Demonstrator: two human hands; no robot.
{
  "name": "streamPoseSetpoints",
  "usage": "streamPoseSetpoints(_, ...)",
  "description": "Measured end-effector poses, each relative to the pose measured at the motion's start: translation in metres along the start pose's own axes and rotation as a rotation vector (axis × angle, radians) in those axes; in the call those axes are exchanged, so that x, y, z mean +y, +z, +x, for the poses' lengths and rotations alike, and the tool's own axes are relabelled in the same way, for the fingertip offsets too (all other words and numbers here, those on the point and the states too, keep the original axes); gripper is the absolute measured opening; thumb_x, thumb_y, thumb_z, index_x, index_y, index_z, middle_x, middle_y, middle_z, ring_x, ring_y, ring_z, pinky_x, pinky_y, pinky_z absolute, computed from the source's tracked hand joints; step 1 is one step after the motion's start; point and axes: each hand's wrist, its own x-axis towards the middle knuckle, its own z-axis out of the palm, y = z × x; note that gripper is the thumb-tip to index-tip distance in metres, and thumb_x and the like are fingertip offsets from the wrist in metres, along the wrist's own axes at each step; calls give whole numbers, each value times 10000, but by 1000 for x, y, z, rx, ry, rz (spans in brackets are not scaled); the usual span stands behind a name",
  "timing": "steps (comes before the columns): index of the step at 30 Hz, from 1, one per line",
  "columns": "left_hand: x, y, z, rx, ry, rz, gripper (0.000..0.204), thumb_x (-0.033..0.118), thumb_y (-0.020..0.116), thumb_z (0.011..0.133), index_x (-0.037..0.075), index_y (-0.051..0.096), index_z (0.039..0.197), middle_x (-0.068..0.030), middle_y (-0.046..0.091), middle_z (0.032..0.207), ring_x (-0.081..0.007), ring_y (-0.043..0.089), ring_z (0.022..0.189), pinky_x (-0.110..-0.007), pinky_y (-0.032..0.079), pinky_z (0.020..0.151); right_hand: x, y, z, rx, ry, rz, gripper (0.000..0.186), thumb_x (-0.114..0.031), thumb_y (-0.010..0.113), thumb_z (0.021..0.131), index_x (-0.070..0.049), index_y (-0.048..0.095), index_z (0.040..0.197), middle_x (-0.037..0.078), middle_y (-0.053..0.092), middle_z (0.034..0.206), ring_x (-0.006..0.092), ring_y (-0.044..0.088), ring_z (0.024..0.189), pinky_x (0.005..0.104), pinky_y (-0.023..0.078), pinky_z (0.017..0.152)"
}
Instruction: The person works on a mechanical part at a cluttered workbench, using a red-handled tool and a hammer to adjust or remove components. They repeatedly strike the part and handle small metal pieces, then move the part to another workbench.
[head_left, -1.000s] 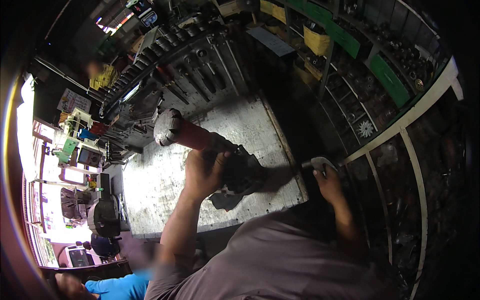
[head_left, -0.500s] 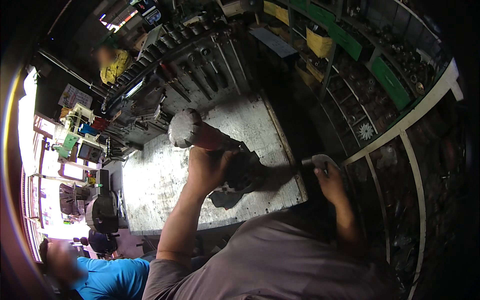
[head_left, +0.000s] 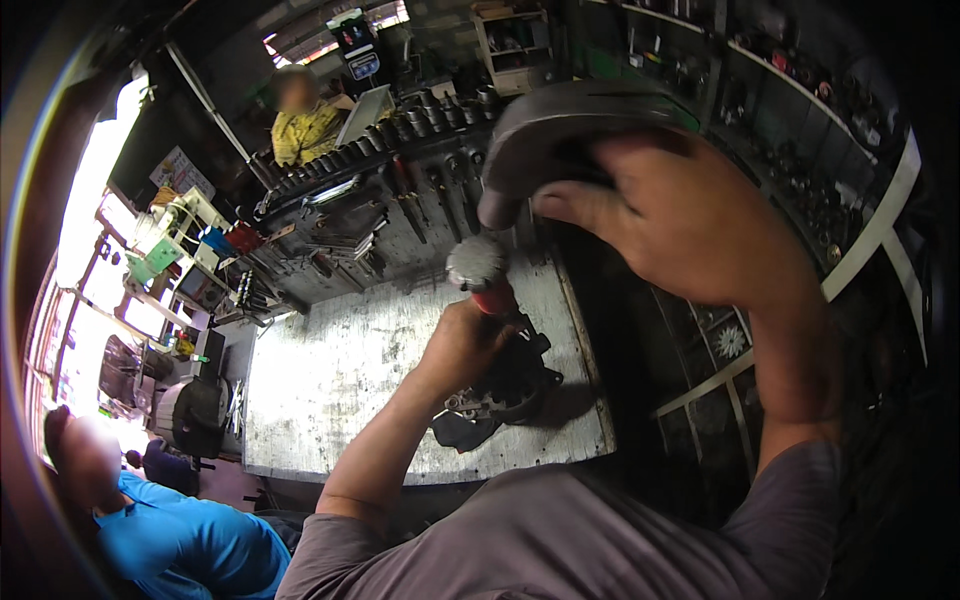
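My left hand grips an upright tool with a red shaft and a battered silver top, standing on a dark, bulky metal part on the pale, worn workbench. My right hand is raised at the right, closed round a heavy, curved, dark metal tool, whose blunt end hangs above and just right of the silver top, apart from it. A dark cloth-like piece lies beside the metal part. Where the upright tool meets the part is partly hidden by my left hand.
A rack of sockets and hand tools runs along the bench's back. A person in blue is at lower left, another in yellow behind the rack. A dark machine stands left; shelves of parts are at right.
My right hand has risen from beside the bench with the dark tool to above the silver top. The upright tool and my left hand appear farther right. The view has shifted.
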Motion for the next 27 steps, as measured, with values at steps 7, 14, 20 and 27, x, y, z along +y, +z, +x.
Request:
streamPoseSetpoints(7,-4,-28,17,-95,122,35,757,252,948,844,23,566,1456,-226,691,1379,-373,648,1343,-458,500,1148,-25,0,50,-479,103,-212,427,-341,699,1065,-50,688,1377,200,746,1289,405,704,1210,472,548,1038)
streamPoseSetpoints(14,11,-29,64,-246,191,-910,418,126,900,834,40,680,1180,8,704,982,-89,657,898,-297,560,790,-13,6,48,-380,67,-203,461,-389,696,1058,-16,707,1329,205,751,1257,402,712,1199,488,557,1038)
streamPoseSetpoints(20,18,-16,59,-6,114,-711,231,102,861,858,42,692,1005,-8,692,856,-108,648,740,-304,554,654,-6,16,45,-167,-106,-251,459,-412,667,1076,28,771,1161,225,778,1030,400,767,1008,499,596,909)
streamPoseSetpoints(27,18,-23,54,56,89,-708,186,79,835,895,45,745,1054,41,714,916,-54,620,811,-271,534,746,-19,-2,51,-337,61,-114,439,-364,706,1056,-19,706,1328,175,756,1261,370,716,1190,461,555,1027)
